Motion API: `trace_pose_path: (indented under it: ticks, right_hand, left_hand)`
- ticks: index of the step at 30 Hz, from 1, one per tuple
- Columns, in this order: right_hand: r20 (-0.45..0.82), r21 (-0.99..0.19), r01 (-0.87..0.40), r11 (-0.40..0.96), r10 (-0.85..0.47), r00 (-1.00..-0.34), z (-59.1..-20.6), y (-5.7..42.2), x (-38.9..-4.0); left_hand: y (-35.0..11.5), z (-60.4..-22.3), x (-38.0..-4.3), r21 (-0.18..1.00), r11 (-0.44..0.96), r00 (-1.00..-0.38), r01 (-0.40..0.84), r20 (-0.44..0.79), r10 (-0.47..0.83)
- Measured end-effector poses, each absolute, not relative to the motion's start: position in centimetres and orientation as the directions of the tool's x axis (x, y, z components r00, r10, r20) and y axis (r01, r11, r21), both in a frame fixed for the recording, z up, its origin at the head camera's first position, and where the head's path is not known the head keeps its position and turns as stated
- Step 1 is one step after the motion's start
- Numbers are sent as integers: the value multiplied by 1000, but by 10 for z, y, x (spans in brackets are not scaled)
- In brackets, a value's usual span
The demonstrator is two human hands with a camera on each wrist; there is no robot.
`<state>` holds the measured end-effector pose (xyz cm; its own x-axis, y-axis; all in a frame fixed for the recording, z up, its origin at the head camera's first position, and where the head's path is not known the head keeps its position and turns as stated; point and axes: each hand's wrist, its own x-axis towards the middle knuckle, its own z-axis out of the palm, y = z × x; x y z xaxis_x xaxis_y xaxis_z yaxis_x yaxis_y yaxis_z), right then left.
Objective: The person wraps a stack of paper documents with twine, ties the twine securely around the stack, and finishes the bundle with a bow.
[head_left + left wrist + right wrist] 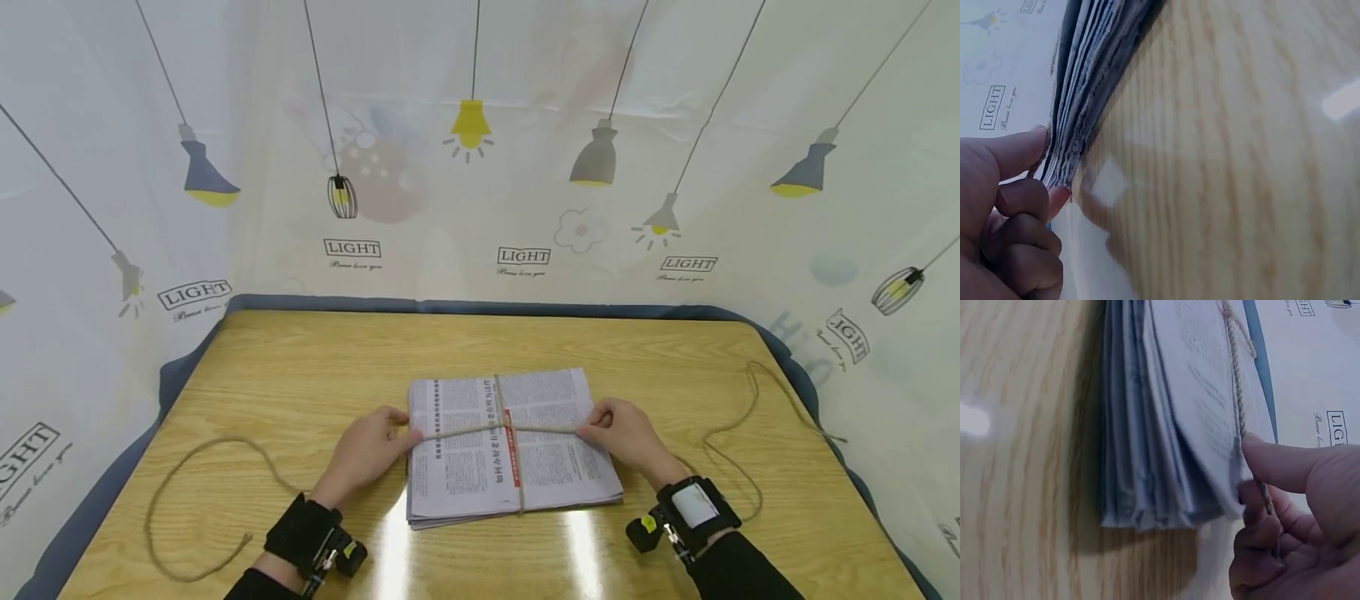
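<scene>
A flat stack of folded newspapers (551, 471) lies on the table with a thin tan rope (520, 467) crossed over its top. At the stack's left edge, my left hand (363, 454) pinches the rope, its thumb on top and a fingertip low against the paper edges (1085, 94). My right hand (626, 433) pinches the rope at the right edge. In the right wrist view, the rope (1238, 394) runs over the top sheet and between thumb and fingers, and the sheet's near corner bends up.
One loose rope end (153, 517) curves across the wooden table (322, 350) on the left. Another length (750, 408) loops on the right, reaching past the table edge. A white curtain (420, 50) printed with lamps surrounds the table.
</scene>
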<state>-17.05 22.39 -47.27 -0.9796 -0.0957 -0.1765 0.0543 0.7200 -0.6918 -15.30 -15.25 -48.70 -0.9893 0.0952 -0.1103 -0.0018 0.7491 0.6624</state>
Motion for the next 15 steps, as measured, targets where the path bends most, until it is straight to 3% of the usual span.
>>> trace_pose_path:
  ticks: [5, 15]
  right_hand:
    - [-249, -677, 146, 721, -38, -968, -473, 224, -172]
    - [-331, -647, 183, 740, -57, -942, -468, 222, -177]
  left_hand:
    - [-150, -485, -154, 676, 736, -988, -29, -133, 83]
    - [-147, -488, -156, 764, 618, -969, -186, -247, 14]
